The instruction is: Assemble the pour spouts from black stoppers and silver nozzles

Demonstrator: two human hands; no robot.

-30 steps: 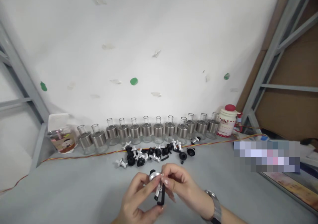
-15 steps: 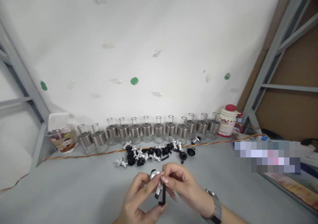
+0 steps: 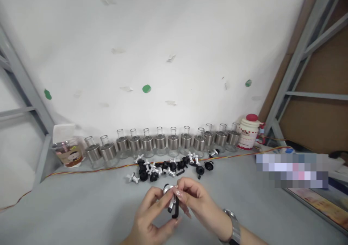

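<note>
My left hand [image 3: 152, 216] is closed round a silver and black spout-like fitting [image 3: 168, 189] with a round silver disc and a short black-tipped tube [image 3: 170, 208]. My right hand [image 3: 194, 199] pinches at the upper end of a black L-shaped piece [image 3: 176, 208], which hangs beside the tube. Fingers cover the spot where the two parts meet, so I cannot tell whether they are joined. The left thumb lies close to the bent lower end of the black piece. Beyond both hands is a loose pile of similar silver fittings [image 3: 132, 178] and black round parts [image 3: 200, 170].
Several glass bottles with steel collars [image 3: 173, 142] stand in a row along the white wall. A drink cup [image 3: 67, 154] is at the left, a cream jar with a red lid [image 3: 248, 134] at the right. A thin red-yellow wire [image 3: 108, 169] crosses the table.
Both hands have shifted slightly up and left with the fitting and the black L-shaped piece. The grip looks the same, and the pile has not moved.
</note>
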